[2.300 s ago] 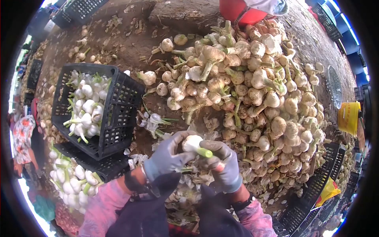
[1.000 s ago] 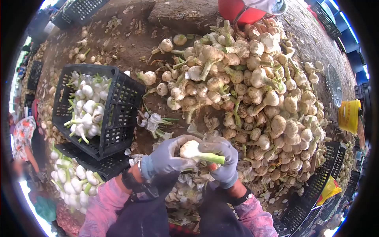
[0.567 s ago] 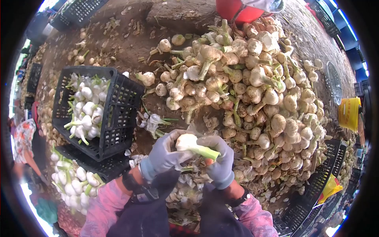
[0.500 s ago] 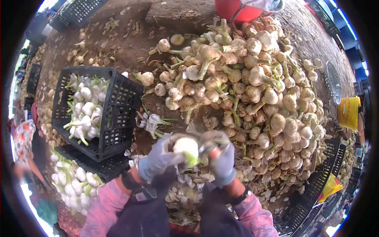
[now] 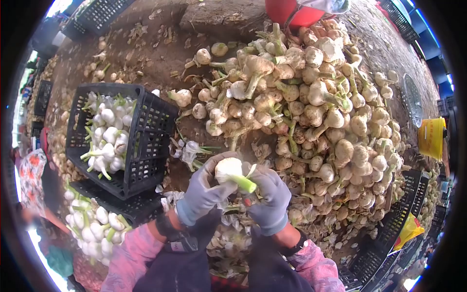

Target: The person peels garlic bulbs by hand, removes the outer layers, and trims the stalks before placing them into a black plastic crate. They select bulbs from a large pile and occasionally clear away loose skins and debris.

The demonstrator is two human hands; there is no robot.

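My left hand, in a grey glove, is closed around a garlic bulb with a pale, clean head. Its cut green stem points right and down. My right hand, also gloved, is closed beside the stem, and its thumb and fingers touch a thin strip of skin peeling off it. A small red-handled tool shows under the right fingers; most of it is hidden in the palm. Below the hands lie loose garlic skins.
A large heap of untrimmed garlic spreads ahead and right. At left, a black crate holds cleaned bulbs; more white bulbs lie nearer. A red bucket, a yellow bucket and black crates stand around. Another person is at far left.
The bulb has tilted, so its stem now points right and down. My right hand has turned, with its fingers now at the peeling strip; the red-handled tool sits lower.
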